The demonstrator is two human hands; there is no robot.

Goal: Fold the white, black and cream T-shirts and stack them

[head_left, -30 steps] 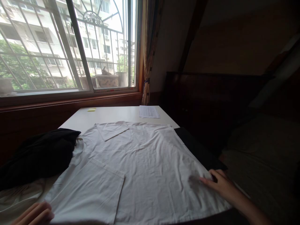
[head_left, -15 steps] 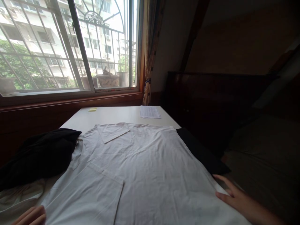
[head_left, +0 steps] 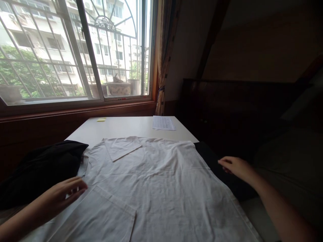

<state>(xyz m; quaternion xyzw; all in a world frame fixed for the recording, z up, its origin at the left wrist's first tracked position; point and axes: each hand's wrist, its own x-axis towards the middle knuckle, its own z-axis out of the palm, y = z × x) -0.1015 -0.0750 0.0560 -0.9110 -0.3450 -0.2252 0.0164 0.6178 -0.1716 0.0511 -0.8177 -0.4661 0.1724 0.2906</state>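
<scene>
A white T-shirt [head_left: 164, 188] lies spread over the table, with its sleeves folded inward on the left and some wrinkles across the body. Above its left edge, near the collar, hovers my left hand [head_left: 69, 190]; the fingers are bent, a gap shows between them and the thumb, and nothing is held. Off the shirt's right edge, my right hand [head_left: 236, 168] is in the air over a black cloth [head_left: 209, 156], its fingers loosely curled and no fabric visible in them. Beside the collar, a heap of black clothing [head_left: 42, 164] lies at the left.
The white table [head_left: 126, 126] reaches back toward the window [head_left: 75, 50]. On its far part are printed papers [head_left: 164, 123] and a yellow sticky note [head_left: 101, 119]. A tied curtain [head_left: 161, 90] hangs by the window. Dark furniture [head_left: 227, 111] stands at the right.
Both hands have left the shirt's near side edges and moved up and away from me. The shirt's right edge, earlier by my right hand, now lies free of it.
</scene>
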